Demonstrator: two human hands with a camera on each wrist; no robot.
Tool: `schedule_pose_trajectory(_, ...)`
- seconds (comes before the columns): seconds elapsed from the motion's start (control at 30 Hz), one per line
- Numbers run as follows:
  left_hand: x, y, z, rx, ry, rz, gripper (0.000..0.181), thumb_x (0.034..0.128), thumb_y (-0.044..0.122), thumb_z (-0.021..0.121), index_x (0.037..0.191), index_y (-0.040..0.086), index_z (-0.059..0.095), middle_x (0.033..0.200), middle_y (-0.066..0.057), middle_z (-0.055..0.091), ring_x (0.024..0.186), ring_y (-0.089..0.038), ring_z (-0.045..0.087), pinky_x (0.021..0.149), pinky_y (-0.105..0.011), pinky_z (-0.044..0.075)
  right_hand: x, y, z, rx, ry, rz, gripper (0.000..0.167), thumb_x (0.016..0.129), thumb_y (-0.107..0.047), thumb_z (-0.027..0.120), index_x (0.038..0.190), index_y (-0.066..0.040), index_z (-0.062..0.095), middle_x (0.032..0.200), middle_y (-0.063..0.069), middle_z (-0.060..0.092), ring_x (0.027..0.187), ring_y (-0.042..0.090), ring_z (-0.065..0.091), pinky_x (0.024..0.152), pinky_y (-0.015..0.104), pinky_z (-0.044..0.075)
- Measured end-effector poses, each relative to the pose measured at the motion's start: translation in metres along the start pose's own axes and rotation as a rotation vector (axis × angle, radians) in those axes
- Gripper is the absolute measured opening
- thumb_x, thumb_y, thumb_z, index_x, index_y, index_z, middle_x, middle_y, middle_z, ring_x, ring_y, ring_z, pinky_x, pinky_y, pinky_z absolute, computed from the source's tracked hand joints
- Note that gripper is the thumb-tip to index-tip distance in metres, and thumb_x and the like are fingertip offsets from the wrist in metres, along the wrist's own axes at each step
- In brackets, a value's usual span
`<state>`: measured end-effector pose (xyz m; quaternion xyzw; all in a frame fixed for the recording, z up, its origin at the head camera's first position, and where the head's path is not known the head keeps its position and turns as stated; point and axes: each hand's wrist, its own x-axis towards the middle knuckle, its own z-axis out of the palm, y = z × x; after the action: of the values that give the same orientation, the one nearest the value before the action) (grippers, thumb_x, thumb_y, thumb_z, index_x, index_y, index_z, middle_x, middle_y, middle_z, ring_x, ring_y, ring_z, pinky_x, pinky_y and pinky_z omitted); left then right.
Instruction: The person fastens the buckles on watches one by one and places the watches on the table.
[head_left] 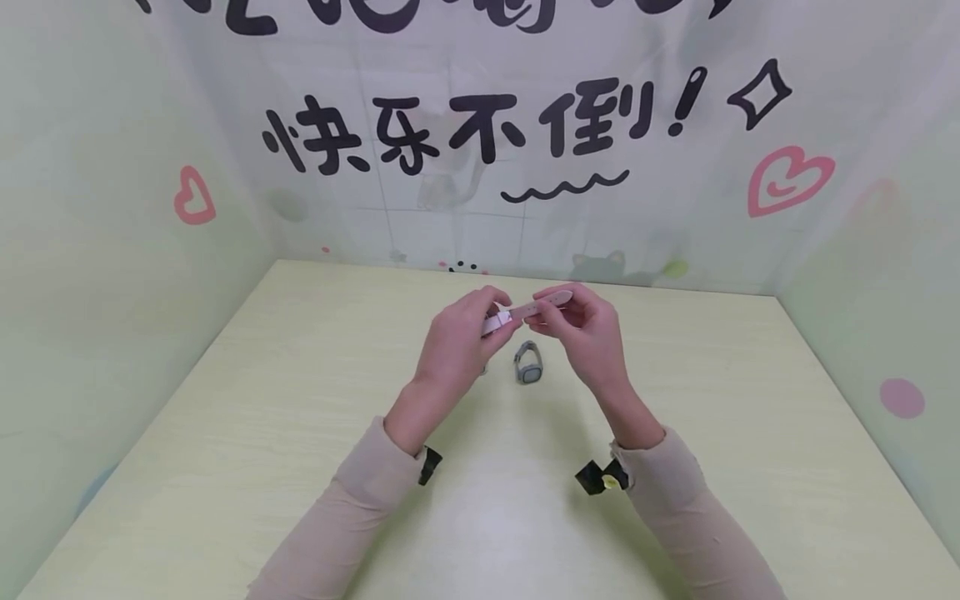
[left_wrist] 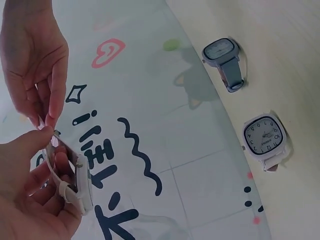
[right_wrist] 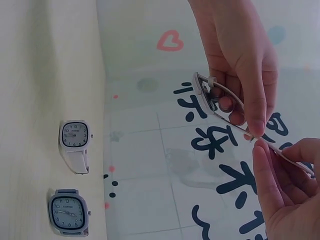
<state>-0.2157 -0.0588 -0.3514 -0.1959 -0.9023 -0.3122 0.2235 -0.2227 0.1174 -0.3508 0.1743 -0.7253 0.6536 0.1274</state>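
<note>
A pale wristwatch [left_wrist: 84,186] is held up above the table between both hands. My left hand [head_left: 453,342] grips it by the case and the strap near the buckle. The strap's free end [head_left: 557,298], with a row of holes, is pinched between thumb and fingers of my right hand [head_left: 588,337]. In the right wrist view the strap [right_wrist: 280,152] runs from one hand to the other. On the table below lie a grey-blue watch [head_left: 529,372] and a white watch [right_wrist: 75,136] with a square dial. The left hand mostly hides the white one in the head view.
The pale table [head_left: 300,400] meets a printed back wall [head_left: 465,225] with dark lettering just beyond the hands. Side walls [head_left: 892,275] stand at left and right. Small black devices [head_left: 596,477] sit at both wrists.
</note>
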Motion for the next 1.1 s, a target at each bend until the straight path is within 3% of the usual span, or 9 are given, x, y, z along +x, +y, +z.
schedule_pose_trajectory(0.17, 0.0024, -0.0017, -0.0033, -0.239, -0.072, -0.106, 0.02, 0.0921, 0.014, 0.07, 0.111, 0.01, 0.066, 0.098, -0.005, 0.073, 0.082, -0.018, 0.066, 0.075, -0.032, 0.057, -0.0011, 0.0012, 0.0005, 0.001, 0.002, 0.009, 0.02, 0.095, -0.002, 0.064, 0.111, 0.009, 0.064, 0.104, 0.029, 0.067, 0.079, 0.001, 0.071, 0.075, 0.025, 0.061)
schedule_pose_trajectory(0.27, 0.0031, -0.0024, -0.0038, -0.324, -0.091, -0.157, 0.017, 0.0931, 0.013, 0.065, 0.11, 0.012, 0.068, 0.097, -0.004, 0.073, 0.081, -0.018, 0.064, 0.076, -0.032, 0.055, -0.0019, 0.0015, 0.0008, 0.005, 0.002, 0.02, 0.02, 0.095, -0.002, 0.065, 0.111, 0.009, 0.064, 0.104, 0.029, 0.067, 0.079, 0.001, 0.072, 0.075, 0.025, 0.061)
schedule_pose_trajectory(0.73, 0.0044, -0.0047, 0.0024, -0.338, -0.019, -0.164, 0.008, 0.0924, 0.015, 0.069, 0.1, 0.012, 0.069, 0.092, -0.004, 0.073, 0.08, -0.017, 0.063, 0.074, -0.03, 0.054, -0.0048, 0.0028, 0.004, -0.029, -0.015, 0.021, 0.021, 0.095, -0.004, 0.066, 0.111, 0.008, 0.064, 0.106, 0.029, 0.069, 0.081, 0.0, 0.071, 0.076, 0.024, 0.061)
schedule_pose_trajectory(1.1, 0.0034, -0.0073, 0.0026, -0.32, -0.04, -0.182, 0.006, 0.0909, 0.013, 0.071, 0.096, 0.013, 0.069, 0.091, -0.003, 0.074, 0.08, -0.018, 0.064, 0.076, -0.032, 0.056, -0.0084, 0.0068, 0.0064, -0.106, -0.026, -0.05, 0.019, 0.092, -0.006, 0.069, 0.108, 0.005, 0.069, 0.103, 0.023, 0.072, 0.084, 0.009, 0.074, 0.08, 0.021, 0.06)
